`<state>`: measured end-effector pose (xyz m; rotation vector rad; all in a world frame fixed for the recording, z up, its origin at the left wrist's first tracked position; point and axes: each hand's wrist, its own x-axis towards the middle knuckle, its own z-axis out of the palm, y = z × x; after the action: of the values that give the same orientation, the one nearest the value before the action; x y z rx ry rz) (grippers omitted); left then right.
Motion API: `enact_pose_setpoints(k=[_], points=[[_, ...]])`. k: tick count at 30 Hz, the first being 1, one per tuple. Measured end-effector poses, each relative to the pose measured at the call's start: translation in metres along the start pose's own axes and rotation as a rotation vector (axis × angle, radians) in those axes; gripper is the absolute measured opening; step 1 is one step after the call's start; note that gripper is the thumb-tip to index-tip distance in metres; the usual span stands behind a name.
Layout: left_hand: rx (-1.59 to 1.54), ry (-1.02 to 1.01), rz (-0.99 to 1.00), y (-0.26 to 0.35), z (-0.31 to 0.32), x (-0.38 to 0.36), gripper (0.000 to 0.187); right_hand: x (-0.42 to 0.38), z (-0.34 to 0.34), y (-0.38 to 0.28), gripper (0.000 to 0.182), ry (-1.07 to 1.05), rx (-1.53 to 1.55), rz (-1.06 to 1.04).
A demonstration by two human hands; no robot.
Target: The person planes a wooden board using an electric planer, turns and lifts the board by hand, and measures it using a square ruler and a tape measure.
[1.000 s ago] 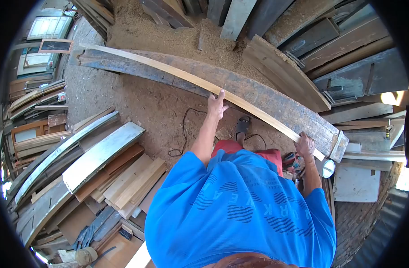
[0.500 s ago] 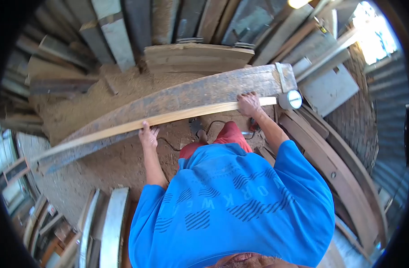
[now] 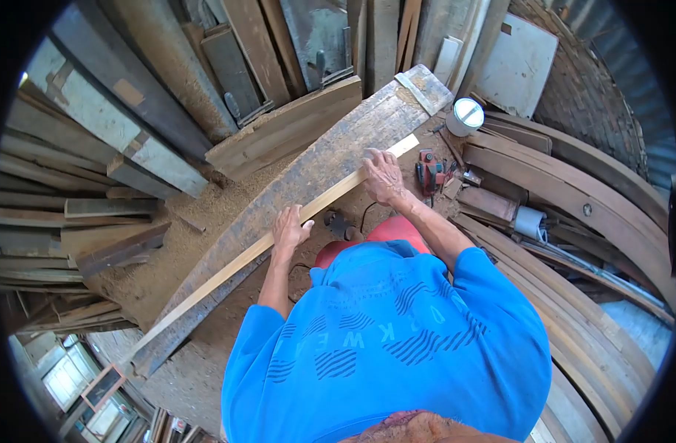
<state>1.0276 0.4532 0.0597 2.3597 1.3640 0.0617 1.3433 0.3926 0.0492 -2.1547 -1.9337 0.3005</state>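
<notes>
A long pale wooden strip (image 3: pixel 334 193) lies along the near edge of a dark, worn wooden bench (image 3: pixel 316 156). My left hand (image 3: pixel 286 232) rests on the strip near its middle, fingers curled over it and thumb apart. Farther up, by the strip's right end, my right hand (image 3: pixel 383 177) grips it from above with bent fingers. The undersides of both grips are hidden.
A red power tool (image 3: pixel 429 173) is on the right beside the bench, near a white bucket (image 3: pixel 465 117). Curved timber pieces (image 3: pixel 567 181) are stacked at right. Boards (image 3: pixel 286 125) stand and lean beyond the bench, over sawdust-covered ground (image 3: pixel 183 236).
The view has turned, so bench and strip now slant more steeply. My left hand has shifted along the strip towards my right hand, its fingers now over the top.
</notes>
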Motion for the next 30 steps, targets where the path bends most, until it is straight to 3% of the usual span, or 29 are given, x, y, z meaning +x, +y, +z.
enact_pose_setpoints(k=[1,4,9,11,14,17,19,21,23,24,25,30], points=[[-0.054,-0.098,-0.011,-0.002,0.011,0.007,0.052,-0.004,-0.008,0.002,0.059,0.055,0.028,0.043],[0.077,-0.007,-0.008,0.0,0.037,0.02,0.044,-0.02,-0.036,0.031,0.063,0.098,0.015,0.288],[0.177,0.144,-0.017,0.007,0.039,0.019,0.034,-0.044,-0.052,0.104,0.074,-0.135,0.014,0.569],[0.193,0.183,0.005,0.013,0.036,0.017,0.031,-0.041,-0.052,0.111,0.076,-0.072,-0.025,0.587],[0.199,0.21,-0.001,0.021,0.034,0.009,0.032,-0.015,-0.058,0.097,0.071,0.016,-0.084,0.448],[0.201,0.215,-0.032,0.024,0.031,0.004,0.03,0.019,-0.024,0.104,0.068,-0.163,-0.256,0.202],[0.129,0.204,-0.019,0.023,0.026,0.004,0.03,0.032,-0.014,0.086,0.056,-0.214,-0.382,0.054],[0.095,0.189,-0.073,0.02,0.031,0.005,0.028,0.051,0.012,0.092,0.043,-0.377,-0.284,0.111],[0.057,0.306,-0.055,0.011,0.048,0.005,0.029,0.073,-0.027,0.053,0.036,-0.597,-0.384,0.042],[0.073,0.281,-0.087,0.011,0.047,0.005,0.03,0.078,-0.017,0.063,0.033,-0.595,-0.375,0.003],[0.078,0.25,-0.106,0.012,0.045,0.003,0.03,0.08,-0.009,0.075,0.033,-0.525,-0.327,-0.072],[0.121,0.226,-0.164,0.02,0.039,-0.003,0.034,0.105,-0.017,0.069,0.054,-0.819,-0.421,-0.377]])
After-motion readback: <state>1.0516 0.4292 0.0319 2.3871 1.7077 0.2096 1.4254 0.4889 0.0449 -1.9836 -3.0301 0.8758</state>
